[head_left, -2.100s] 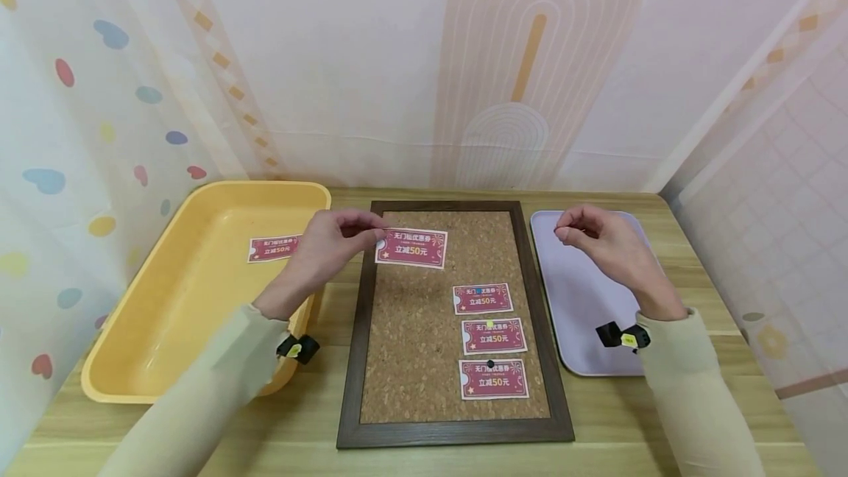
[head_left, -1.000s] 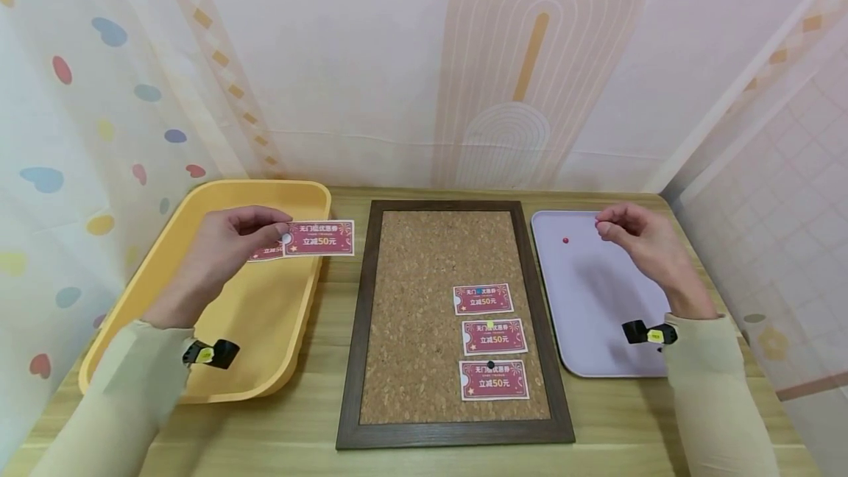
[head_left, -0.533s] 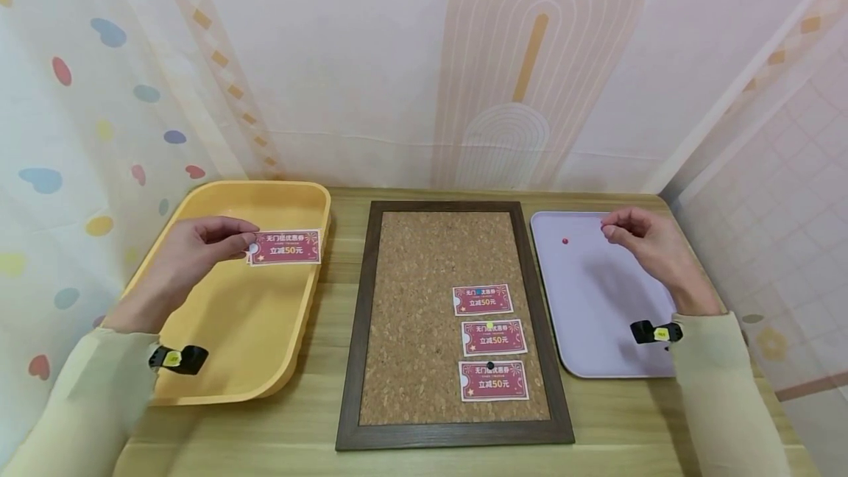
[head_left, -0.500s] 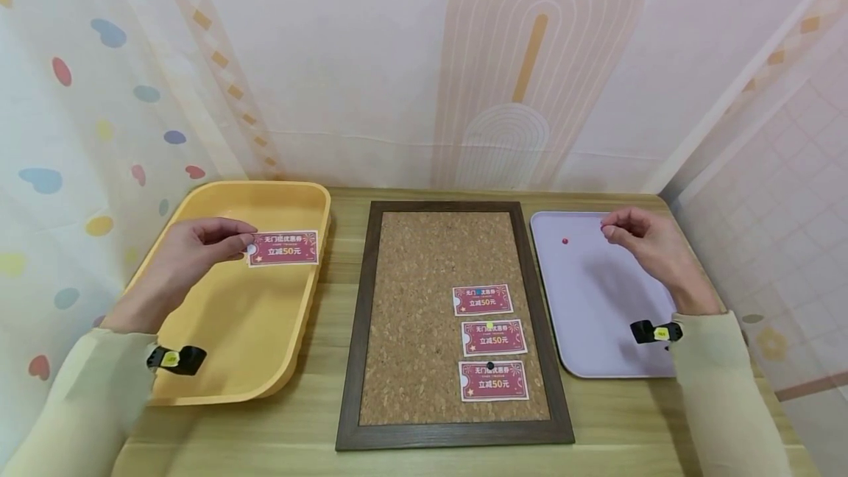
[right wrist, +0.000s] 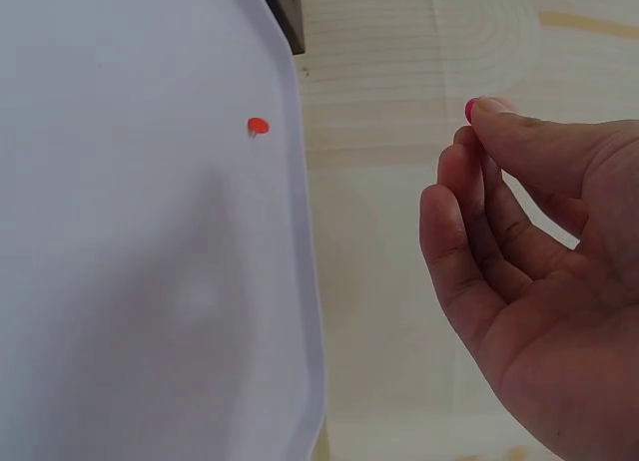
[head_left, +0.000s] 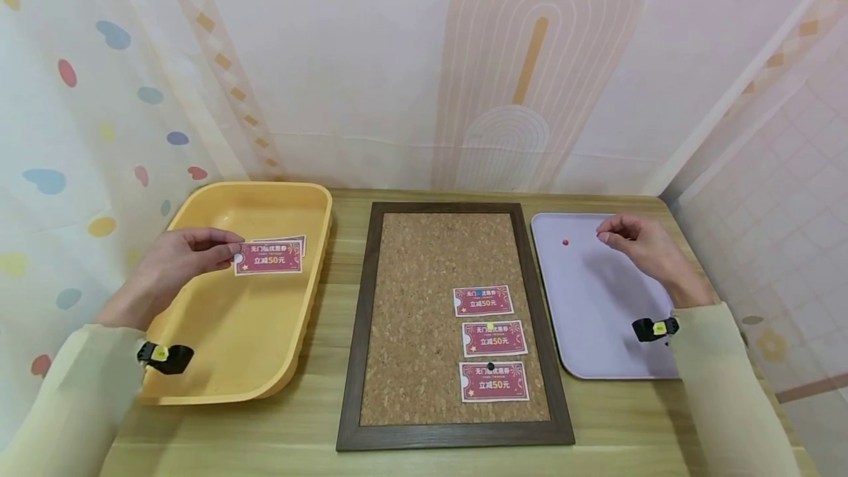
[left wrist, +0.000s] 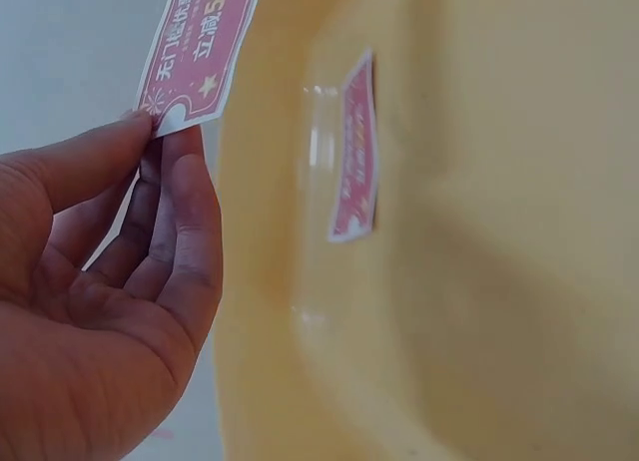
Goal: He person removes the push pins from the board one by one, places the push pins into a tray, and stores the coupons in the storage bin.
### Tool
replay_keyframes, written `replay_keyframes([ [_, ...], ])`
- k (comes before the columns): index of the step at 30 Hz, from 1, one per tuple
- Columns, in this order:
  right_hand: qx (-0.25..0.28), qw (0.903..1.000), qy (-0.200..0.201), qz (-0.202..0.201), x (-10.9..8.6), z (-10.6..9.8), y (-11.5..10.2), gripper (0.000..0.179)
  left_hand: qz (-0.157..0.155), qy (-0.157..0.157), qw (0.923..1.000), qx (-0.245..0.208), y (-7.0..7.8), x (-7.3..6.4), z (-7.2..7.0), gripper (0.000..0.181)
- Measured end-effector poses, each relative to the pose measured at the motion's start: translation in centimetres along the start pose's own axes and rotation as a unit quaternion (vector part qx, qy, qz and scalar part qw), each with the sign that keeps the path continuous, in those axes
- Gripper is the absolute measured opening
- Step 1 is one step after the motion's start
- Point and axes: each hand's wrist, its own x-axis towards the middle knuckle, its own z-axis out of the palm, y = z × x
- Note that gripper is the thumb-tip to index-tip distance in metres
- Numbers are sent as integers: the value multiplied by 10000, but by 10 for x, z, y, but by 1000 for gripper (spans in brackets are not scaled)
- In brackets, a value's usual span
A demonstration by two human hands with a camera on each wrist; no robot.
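Note:
My left hand (head_left: 232, 252) (left wrist: 155, 132) pinches the left end of a red coupon (head_left: 268, 258) (left wrist: 200, 47) and holds it over the yellow tray (head_left: 232, 330) (left wrist: 499, 231). A second red coupon (head_left: 296, 241) (left wrist: 354, 152) lies in that tray, partly under the held one. My right hand (head_left: 601, 236) (right wrist: 474, 117) hovers over the far part of the lilac tray (head_left: 596, 315) (right wrist: 120, 231), thumb and forefinger pinched on a tiny pink pin (right wrist: 469, 109). A red pin (head_left: 565, 242) (right wrist: 258, 127) lies loose on the lilac tray, left of that hand.
A dark-framed cork board (head_left: 417, 263) lies between the trays on the wooden table (head_left: 298, 433). Three red coupons (head_left: 494, 337) are pinned in a column on its lower right. Patterned curtain walls close in the back and both sides.
My left hand has carried the coupon from the cork board leftward and lowered it over the yellow tray. My right hand moved right over the lilac tray, uncovering the red pin.

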Motion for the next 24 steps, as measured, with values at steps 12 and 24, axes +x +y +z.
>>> replay_keyframes([
  [12,-26,9994,-316,157,7,3,19,13,-463,-356,9981,220,-28,12,-4,42],
  [24,-15,9976,-651,228,14,10,35,12,-659,-622,9953,352,-44,20,-5,44],
])
